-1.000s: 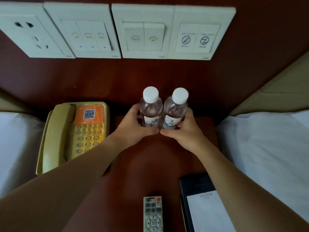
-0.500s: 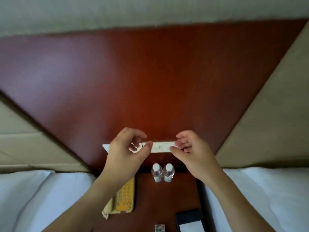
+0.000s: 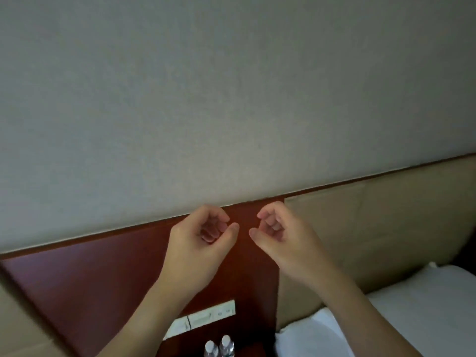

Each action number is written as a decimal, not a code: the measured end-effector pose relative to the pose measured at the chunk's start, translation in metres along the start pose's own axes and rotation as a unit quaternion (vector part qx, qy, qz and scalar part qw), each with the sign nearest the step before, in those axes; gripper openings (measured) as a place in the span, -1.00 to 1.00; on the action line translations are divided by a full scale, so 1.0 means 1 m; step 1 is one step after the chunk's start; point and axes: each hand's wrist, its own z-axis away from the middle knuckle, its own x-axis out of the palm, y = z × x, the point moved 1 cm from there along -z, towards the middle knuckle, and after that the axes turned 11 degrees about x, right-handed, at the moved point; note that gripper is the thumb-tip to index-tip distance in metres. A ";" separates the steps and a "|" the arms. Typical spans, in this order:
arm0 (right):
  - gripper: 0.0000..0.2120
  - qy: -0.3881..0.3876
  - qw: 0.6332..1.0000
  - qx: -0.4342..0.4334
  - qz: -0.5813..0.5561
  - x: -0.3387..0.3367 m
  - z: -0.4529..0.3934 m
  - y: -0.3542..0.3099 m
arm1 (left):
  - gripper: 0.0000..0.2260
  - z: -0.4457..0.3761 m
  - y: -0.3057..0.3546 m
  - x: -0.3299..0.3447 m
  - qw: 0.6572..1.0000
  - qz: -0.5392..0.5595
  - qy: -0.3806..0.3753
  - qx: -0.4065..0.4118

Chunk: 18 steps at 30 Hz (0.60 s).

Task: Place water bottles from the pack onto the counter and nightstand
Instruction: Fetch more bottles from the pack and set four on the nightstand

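The grey wall (image 3: 231, 99) fills the upper frame, the red-brown headboard panel (image 3: 85, 292) sits lower left, the white bed (image 3: 425, 313) lower right. Your left hand (image 3: 198, 243) and right hand (image 3: 286, 240) hang mid-frame, apart, fingers loosely curled, holding nothing. The two water bottles (image 3: 219, 347) stand side by side at the bottom edge. Tilt your head down and check both stand upright before fetching more.

Two water bottles (image 3: 219, 348): only caps and shoulders visible, bodies cut by bottom edge. Switch panel (image 3: 203, 318): left part hidden behind left forearm (image 3: 144, 313); markings too small to read.
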 end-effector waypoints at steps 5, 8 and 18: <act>-0.72 0.120 0.988 0.078 0.057 -0.092 0.063 -0.003 | -0.89 -0.012 0.047 0.068 0.983 0.148 -0.100 0.032; -0.76 0.232 0.957 0.121 0.123 -0.157 0.139 -0.009 | -0.78 -0.001 0.090 0.123 0.954 0.239 -0.175 0.053; -0.70 0.581 0.722 0.294 0.234 -0.296 0.539 -0.117 | -0.84 0.171 0.419 0.237 0.748 0.475 -0.400 0.236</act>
